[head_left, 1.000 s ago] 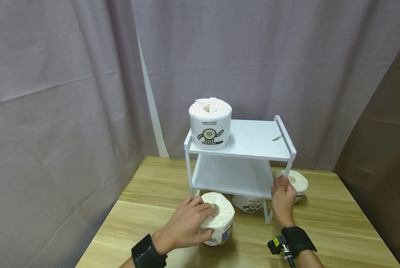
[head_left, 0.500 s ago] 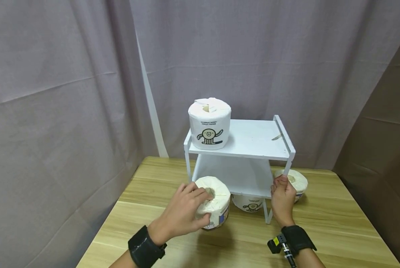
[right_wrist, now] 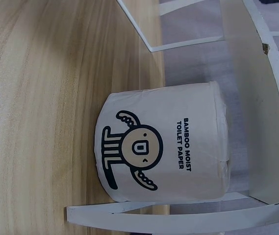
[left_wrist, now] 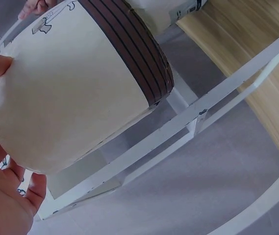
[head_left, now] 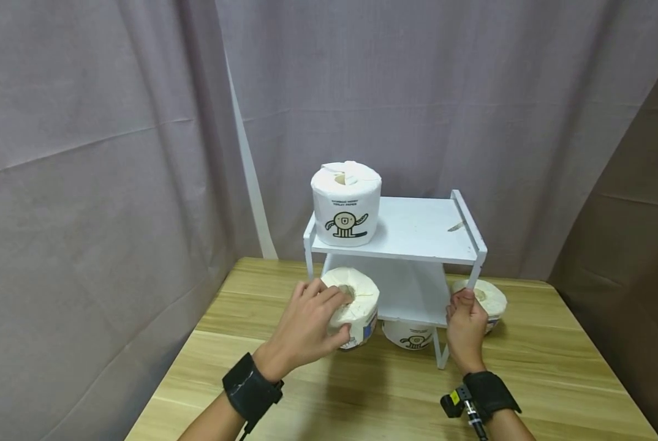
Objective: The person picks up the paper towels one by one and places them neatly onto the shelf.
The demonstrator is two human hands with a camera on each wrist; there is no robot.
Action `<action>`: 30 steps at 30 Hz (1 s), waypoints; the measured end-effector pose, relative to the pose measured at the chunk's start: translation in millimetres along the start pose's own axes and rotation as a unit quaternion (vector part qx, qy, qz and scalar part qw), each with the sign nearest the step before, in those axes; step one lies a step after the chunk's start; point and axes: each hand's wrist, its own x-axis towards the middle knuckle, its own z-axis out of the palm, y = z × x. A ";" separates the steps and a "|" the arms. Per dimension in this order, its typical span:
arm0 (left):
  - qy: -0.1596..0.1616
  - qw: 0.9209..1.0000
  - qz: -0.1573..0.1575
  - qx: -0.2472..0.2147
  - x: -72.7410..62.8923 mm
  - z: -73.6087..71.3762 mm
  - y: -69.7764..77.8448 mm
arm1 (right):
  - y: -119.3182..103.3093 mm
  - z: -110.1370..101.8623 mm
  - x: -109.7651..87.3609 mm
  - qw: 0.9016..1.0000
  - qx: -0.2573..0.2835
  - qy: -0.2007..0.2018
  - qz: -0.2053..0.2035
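Note:
In the head view my left hand (head_left: 309, 324) grips a wrapped toilet paper roll (head_left: 362, 306), fingers at its core hole and thumb against its side. The roll is raised above the table, in front of the lower shelf's left part. The left wrist view shows its pale wrapper (left_wrist: 75, 88) and dark striped band close to the white rack's frame (left_wrist: 154, 137). My right hand (head_left: 467, 334) holds the right front leg of the two-tier white rack (head_left: 417, 229). Another toilet paper roll (head_left: 347, 211) stands on the top shelf's left end.
Under the lower shelf, a toilet paper roll (right_wrist: 178, 142) stands upright on the wooden table (head_left: 549, 367). One more roll (head_left: 493, 301) sits right of the rack, partly hidden by my right hand. Grey curtains (head_left: 417, 92) hang behind and to the left.
My left hand has lifted the toilet paper roll from near the table up and away from me, toward the lower shelf. The right hand keeps its hold on the rack leg.

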 end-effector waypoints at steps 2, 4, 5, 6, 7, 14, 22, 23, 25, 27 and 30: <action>-0.002 1.000 -0.004 0.005 2.8 2.4 -0.7 | 0.4 -0.3 -0.5 1.000 0.002 -0.001 0.000; -0.001 1.000 -0.008 0.008 5.1 5.0 -1.2 | 0.9 -0.8 -0.9 1.000 0.000 -0.002 -0.002; 0.001 1.000 -0.010 0.009 6.0 6.5 -1.3 | 1.1 -1.1 -1.0 1.000 0.000 -0.002 -0.003; 0.003 1.000 -0.013 0.011 7.0 8.0 -1.3 | 1.3 -1.3 -1.1 1.000 -0.002 -0.003 -0.003; 0.007 1.000 -0.015 0.012 8.0 9.4 -1.1 | 1.5 -1.5 -1.1 1.000 -0.002 -0.004 -0.003; 0.037 0.998 -0.045 0.028 15.2 19.4 1.6 | 1.8 0.1 -0.1 1.000 0.016 -0.004 -0.002; 0.055 0.995 -0.073 0.032 26.1 30.8 1.2 | -1.2 2.5 -0.5 1.000 0.021 -0.015 -0.006; 0.055 0.995 -0.073 0.032 27.2 32.5 0.8 | -1.6 2.5 -0.6 1.000 0.019 -0.016 -0.007; 0.051 0.995 -0.074 0.033 29.5 35.2 0.1 | -1.9 2.1 -0.8 1.000 0.021 -0.017 -0.008; 0.045 0.996 -0.077 0.032 31.6 37.6 -0.5 | -2.1 1.5 -0.9 1.000 0.023 -0.018 -0.008; 0.040 0.996 -0.079 0.032 35.1 40.9 -1.1 | -1.8 0.3 -1.1 0.999 0.027 -0.018 -0.006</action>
